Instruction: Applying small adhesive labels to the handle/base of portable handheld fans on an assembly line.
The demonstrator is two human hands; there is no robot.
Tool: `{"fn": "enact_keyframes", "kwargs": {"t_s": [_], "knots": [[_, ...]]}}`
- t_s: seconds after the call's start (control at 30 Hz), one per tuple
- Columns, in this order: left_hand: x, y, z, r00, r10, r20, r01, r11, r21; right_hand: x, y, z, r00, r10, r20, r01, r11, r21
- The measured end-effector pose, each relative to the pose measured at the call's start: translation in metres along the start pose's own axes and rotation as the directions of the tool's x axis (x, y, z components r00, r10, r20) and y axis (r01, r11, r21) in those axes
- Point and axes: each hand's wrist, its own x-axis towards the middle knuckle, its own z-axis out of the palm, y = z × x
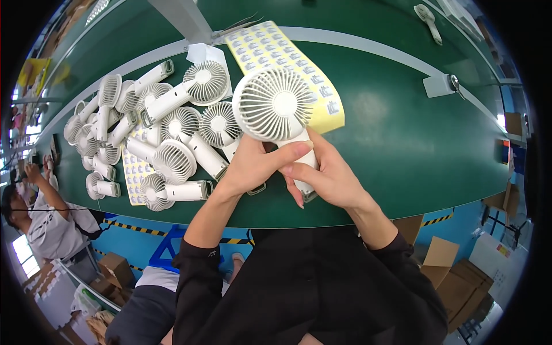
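Note:
A white handheld fan (275, 104) is held up in front of me over the green table, its round slatted head pointing away from my body. My left hand (253, 163) closes round the top of its handle from the left, thumb across the front. Lower on the handle, my right hand (326, 172) wraps it from the right, thumb also on the front. Behind the fan lies a yellow sheet of stickers (322, 109), partly covered by the fan head. To the left is a heap of white handheld fans (174, 162), several of them overlapping.
Under the heap a second sticker sheet (134, 178) shows. A grey post (184, 23) rises at the table's far side. One more fan (428, 24) lies far right, near a metal round fitting (454, 83). Another person (52, 224) works at left; cardboard boxes (466, 287) stand lower right.

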Motion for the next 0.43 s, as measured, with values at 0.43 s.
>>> {"fn": "enact_keyframes", "kwargs": {"t_s": [0.43], "knots": [[-0.005,-0.014,-0.014,0.989,-0.109,0.095,0.139,0.899,-0.416,-0.003,0.029,0.034,0.814,-0.561,-0.149,0.2,0.513,-0.835]]}}
